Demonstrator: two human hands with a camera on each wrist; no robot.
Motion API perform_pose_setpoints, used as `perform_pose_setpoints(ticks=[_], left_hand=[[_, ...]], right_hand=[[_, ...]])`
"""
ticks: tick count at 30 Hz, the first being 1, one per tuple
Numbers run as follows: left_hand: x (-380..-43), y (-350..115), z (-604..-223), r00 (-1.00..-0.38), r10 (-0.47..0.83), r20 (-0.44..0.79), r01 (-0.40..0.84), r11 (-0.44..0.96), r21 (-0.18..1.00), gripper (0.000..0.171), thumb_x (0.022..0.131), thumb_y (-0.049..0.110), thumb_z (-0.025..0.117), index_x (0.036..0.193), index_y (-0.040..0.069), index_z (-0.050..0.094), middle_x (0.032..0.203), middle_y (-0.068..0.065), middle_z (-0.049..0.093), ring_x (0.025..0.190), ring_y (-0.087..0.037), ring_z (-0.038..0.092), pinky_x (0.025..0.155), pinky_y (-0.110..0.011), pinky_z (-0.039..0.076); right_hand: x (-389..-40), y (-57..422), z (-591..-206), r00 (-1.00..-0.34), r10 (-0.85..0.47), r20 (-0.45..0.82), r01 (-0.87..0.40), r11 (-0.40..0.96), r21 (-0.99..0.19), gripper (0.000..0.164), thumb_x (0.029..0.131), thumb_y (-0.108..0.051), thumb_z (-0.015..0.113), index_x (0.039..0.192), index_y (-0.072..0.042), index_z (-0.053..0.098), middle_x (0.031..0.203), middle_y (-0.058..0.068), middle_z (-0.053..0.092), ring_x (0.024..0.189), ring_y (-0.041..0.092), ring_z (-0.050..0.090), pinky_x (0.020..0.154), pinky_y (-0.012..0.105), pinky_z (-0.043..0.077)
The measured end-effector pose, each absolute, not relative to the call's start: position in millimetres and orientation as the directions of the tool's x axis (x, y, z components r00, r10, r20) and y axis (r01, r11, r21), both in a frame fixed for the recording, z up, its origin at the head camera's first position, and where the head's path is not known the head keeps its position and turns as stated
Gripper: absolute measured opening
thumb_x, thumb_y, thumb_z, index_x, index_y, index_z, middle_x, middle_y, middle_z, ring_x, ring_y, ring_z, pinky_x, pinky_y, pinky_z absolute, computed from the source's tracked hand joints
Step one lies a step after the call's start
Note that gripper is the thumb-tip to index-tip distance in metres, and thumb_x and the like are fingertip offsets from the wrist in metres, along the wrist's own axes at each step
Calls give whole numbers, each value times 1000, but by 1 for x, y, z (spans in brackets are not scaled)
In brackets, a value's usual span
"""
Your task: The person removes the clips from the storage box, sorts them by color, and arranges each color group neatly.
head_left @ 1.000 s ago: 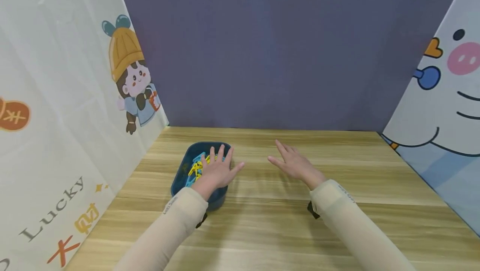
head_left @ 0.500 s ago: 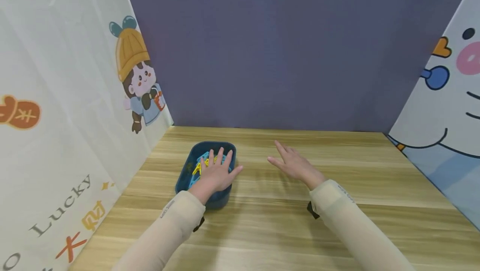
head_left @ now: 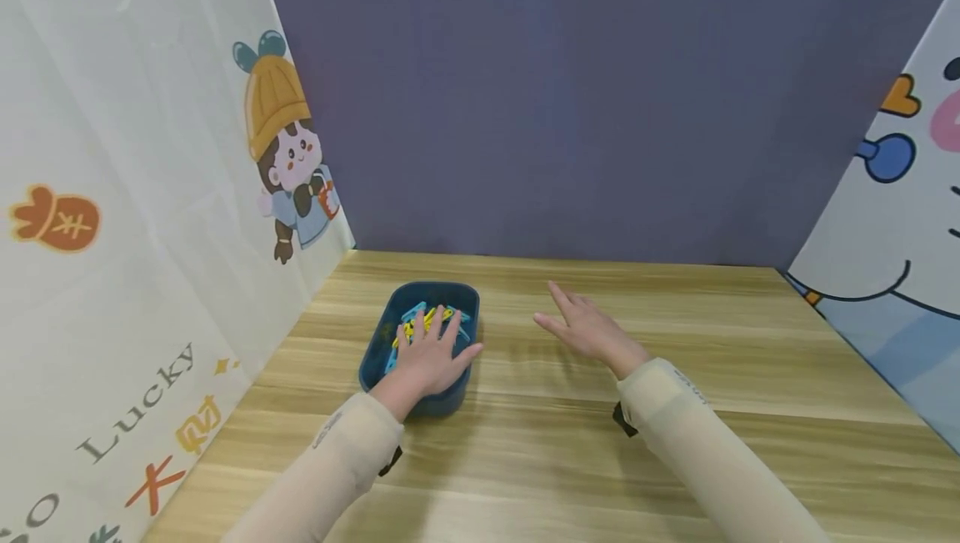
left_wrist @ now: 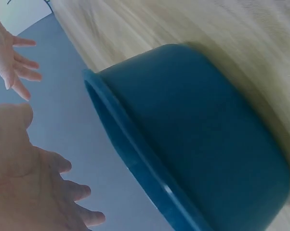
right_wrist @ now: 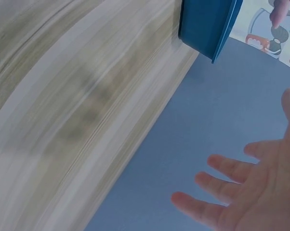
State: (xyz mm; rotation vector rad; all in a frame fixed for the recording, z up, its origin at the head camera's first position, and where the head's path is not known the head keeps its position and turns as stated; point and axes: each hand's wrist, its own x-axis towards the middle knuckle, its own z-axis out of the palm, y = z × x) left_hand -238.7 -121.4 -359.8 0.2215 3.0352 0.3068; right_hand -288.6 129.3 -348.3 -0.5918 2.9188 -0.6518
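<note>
A dark blue plastic tub [head_left: 372, 355] stands on the left part of the table, holding several yellow and light-blue clothespins [head_left: 411, 314]. My left hand [head_left: 429, 361] hovers over the tub with its fingers spread and nothing in them, covering some of the clothespins. In the left wrist view the palm [left_wrist: 24, 178] floats above the level of the tub's rim [left_wrist: 135, 139]. To the right of the tub, my right hand [head_left: 592, 333] is held in the air over the table, fingers extended and holding nothing. Its spread fingers show from the palm side in the right wrist view.
The wood-patterned table [head_left: 540, 460] reaches back to a dark blue-grey panel [head_left: 562, 101]. White cloths printed with cartoons hang on both sides, the left cloth [head_left: 150, 151] closer to the tub than the right cloth [head_left: 900, 234].
The head view has turned slightly left, so the tub and the walls appear shifted right. My left hand sits a little lower in the view; the right hand has hardly moved.
</note>
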Motion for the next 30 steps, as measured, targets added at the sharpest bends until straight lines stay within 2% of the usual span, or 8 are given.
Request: perform_pose_setpoints(ticks=[10, 22, 30], left_hand=[[-231, -140, -372, -990, 124, -73, 104, 968, 228, 75, 90, 62, 29, 149, 17, 15, 152, -13, 6, 135, -39, -3, 101, -62, 0], [-225, -163, -385, -994, 112, 14, 111, 947, 301, 77, 90, 56, 41, 148, 11, 20, 151, -16, 9, 135, -42, 0, 100, -65, 1], [-222, -178, -393, -995, 81, 65, 98, 943, 318, 82, 87, 61, 41, 147, 9, 21, 150, -19, 11, 134, -43, 3, 99, -66, 5]], right_hand=[[-290, 121, -351, -914, -407, 2, -367, 822, -436, 81, 90, -62, 29, 149, -13, 4, 147, 24, 18, 132, 43, 15, 103, 58, 14], [-293, 110, -349, -904, -428, -2, -384, 811, -441, 83, 88, -64, 29, 149, -13, 4, 147, 23, 19, 132, 42, 17, 102, 58, 16], [-294, 101, -349, -893, -449, 0, -402, 799, -448, 80, 91, -60, 31, 149, -12, 5, 147, 23, 19, 132, 43, 17, 103, 57, 16]])
